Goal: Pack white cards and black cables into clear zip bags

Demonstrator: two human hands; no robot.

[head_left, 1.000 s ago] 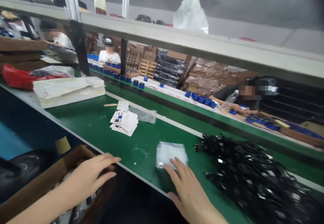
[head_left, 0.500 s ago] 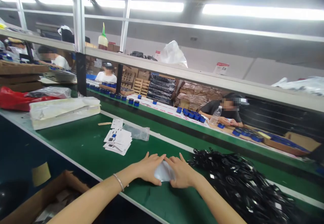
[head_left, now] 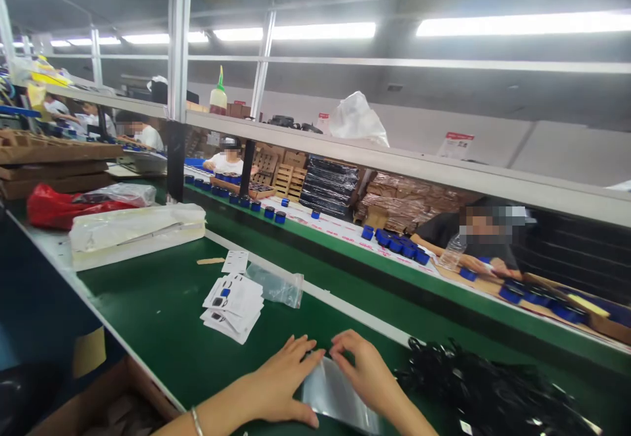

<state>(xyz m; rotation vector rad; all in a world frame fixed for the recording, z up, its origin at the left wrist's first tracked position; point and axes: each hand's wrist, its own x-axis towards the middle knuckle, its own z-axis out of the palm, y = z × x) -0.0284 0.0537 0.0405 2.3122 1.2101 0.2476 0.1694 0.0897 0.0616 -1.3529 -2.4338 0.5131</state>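
Observation:
A clear plastic bag (head_left: pixel 338 393) lies on the green bench surface in front of me, under and between my hands. My left hand (head_left: pixel 276 383) rests flat beside it, fingers stretched out and thumb apart, its fingertips at the bag's upper left edge. My right hand (head_left: pixel 367 370) is bent over the bag, with thumb and forefinger pinched together at its upper edge. Part of the bag is hidden beneath the right hand. Ahead to the left lies a fanned pile of printed white cards (head_left: pixel 234 304), with another clear bag (head_left: pixel 276 285) next to it.
Black cables (head_left: pixel 488 390) are heaped at the right. A white wrapped block (head_left: pixel 138 232) and a red bag (head_left: pixel 73 206) lie at the left. Below the bench edge is a cardboard box (head_left: pixel 108 396). Across the line, a co-worker (head_left: pixel 483 245) handles something near blue round items (head_left: pixel 394 242).
My right hand has shifted right and up from the bag's side, its fingers now pinched at the upper edge. More of the bag shows. The camera view has turned slightly left.

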